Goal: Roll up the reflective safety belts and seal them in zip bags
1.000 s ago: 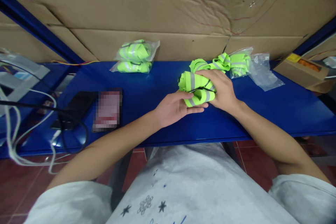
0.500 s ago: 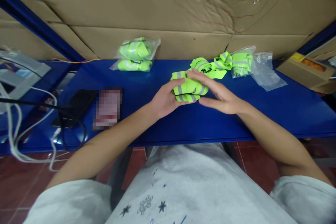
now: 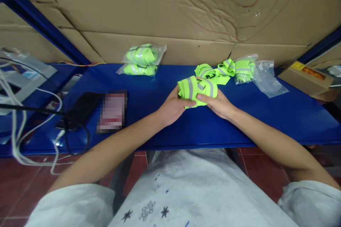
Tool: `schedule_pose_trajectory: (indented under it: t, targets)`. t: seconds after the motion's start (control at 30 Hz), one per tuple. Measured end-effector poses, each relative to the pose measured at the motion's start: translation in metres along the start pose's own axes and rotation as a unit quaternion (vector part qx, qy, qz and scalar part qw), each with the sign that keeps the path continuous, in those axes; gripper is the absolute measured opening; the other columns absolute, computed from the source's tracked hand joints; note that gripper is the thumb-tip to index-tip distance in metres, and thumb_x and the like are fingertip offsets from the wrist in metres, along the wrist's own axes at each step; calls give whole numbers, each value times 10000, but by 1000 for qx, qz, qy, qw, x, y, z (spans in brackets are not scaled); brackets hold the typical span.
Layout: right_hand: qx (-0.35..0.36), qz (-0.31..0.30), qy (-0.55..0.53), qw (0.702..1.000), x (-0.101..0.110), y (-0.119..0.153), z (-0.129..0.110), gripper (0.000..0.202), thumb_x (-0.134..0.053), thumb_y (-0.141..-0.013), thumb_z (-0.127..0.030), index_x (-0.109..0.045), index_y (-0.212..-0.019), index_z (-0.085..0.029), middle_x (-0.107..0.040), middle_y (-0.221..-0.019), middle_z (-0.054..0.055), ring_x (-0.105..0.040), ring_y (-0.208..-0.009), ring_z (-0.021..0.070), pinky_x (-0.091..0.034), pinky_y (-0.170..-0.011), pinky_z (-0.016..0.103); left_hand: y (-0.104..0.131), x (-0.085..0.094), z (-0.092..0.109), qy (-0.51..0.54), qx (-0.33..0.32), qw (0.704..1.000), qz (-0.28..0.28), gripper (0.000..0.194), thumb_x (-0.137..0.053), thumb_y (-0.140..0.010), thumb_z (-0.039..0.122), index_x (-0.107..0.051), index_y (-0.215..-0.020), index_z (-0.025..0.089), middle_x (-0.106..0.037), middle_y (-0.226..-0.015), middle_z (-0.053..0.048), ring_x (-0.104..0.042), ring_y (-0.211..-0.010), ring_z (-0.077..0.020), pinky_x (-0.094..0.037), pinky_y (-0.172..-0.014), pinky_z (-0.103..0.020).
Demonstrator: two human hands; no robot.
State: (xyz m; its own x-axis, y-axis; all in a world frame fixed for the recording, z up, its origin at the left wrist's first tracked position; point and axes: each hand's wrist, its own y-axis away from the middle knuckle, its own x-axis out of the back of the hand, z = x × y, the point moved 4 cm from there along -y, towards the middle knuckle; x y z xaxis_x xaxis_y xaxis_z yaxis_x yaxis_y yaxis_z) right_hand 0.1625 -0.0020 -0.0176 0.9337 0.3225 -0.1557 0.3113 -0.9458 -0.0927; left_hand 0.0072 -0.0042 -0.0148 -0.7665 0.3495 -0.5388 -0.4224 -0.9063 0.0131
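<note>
A rolled bundle of yellow-green reflective strap (image 3: 189, 88) with grey stripes is held above the blue table. My left hand (image 3: 174, 107) grips it from the left, thumb across its near side. On the right, my right hand (image 3: 220, 103) is wrapped round the same bundle, thumb pressed on its front. Just behind lie loose coiled reflective straps (image 3: 206, 71), and beside them a bagged strap roll (image 3: 244, 70) with a flat clear plastic bag (image 3: 269, 79). Two more bagged rolls (image 3: 141, 56) are stacked at the back left.
The blue table (image 3: 160, 136) ends close to my body. A black pouch-like object (image 3: 82, 108), a pixelated flat item (image 3: 112, 111) and tangled cables (image 3: 16, 131) lie left. At right stands an open cardboard box (image 3: 306, 78); cardboard walls rise behind.
My right hand has gone from loosely spread over the bundle to gripping its right side. The bundle is turned, with its coiled strap facing up. The view has shifted slightly.
</note>
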Motion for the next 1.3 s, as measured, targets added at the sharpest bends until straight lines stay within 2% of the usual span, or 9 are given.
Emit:
schedule_pose_trajectory:
  t: [0.13,0.27,0.4,0.6,0.7,0.97,1.13,1.23,1.3]
  targets:
    - [57,-9,32,998,3,2,-7,819,-953,-681,-360,-607,-1423,-331,-652,-1442,17,-615,-1338,271,-489,-1197,469,3,-2,0,-74,-54,996,-14,776,-945,-593,173,-617,-1293,246,-696,-1250,-46,-622,-1252,-288,-498,-1061,-412]
    - [79,21,92,992,8,5,-14,712,-972,-645,-390,-688,-1291,-300,-722,-1274,19,-679,-1169,259,-549,-1090,458,2,1,0,-135,-100,986,-17,867,-980,-591,222,-548,-1341,279,-622,-1352,-58,-578,-1307,-284,-484,-1095,-410]
    - [88,26,143,985,7,6,-18,713,-987,-595,-429,-699,-1231,-285,-744,-1157,18,-690,-1074,256,-573,-1013,458,-2,4,-3,-140,-82,986,-43,1006,-1002,-576,223,-494,-1438,327,-628,-1375,-58,-590,-1306,-289,-497,-1103,-429]
    - [42,124,126,983,2,7,-10,608,-965,-573,-517,-718,-1054,-238,-757,-1041,35,-690,-957,264,-597,-915,478,-7,3,-10,-110,-1,989,-98,646,-967,-676,302,-711,-1263,213,-729,-1305,-106,-655,-1265,-322,-507,-1107,-471]
    - [19,143,112,983,-2,7,-7,619,-967,-568,-487,-702,-1066,-231,-749,-1049,41,-685,-986,273,-587,-947,489,-8,6,-13,-87,-4,994,-67,558,-965,-685,311,-760,-1192,200,-764,-1235,-97,-694,-1200,-294,-511,-1105,-456]
    - [-54,59,-21,997,-5,9,-7,991,-975,-605,-418,-486,-1464,-339,-669,-1360,27,-610,-1322,268,-470,-1203,472,-3,6,-14,-86,-33,996,-10,645,-1018,-544,249,-781,-1142,211,-796,-1143,-68,-729,-1082,-279,-568,-999,-427]
    - [-35,-28,-1,999,-10,8,-12,932,-797,-720,-753,-454,-1505,-383,-628,-1449,31,-598,-1349,290,-492,-1172,482,1,0,-8,-48,-11,998,34,531,-993,-596,253,-792,-1085,197,-801,-1123,-65,-738,-1084,-292,-564,-1002,-427]
    - [65,54,136,987,18,-3,-29,670,-437,-943,-808,-495,-1456,-382,-608,-1452,36,-641,-1264,264,-552,-1050,451,2,-4,-8,-27,7,999,38,529,-990,-581,244,-797,-1070,184,-797,-1133,-76,-732,-1105,-318,-571,-991,-447]
    - [186,199,315,909,59,-11,-50,537,-406,-1026,-665,-493,-1442,-335,-602,-1421,69,-658,-1188,234,-543,-1010,411,2,-4,-10,-20,23,999,35,540,-995,-563,242,-800,-1061,174,-798,-1120,-86,-733,-1092,-325,-575,-977,-454]
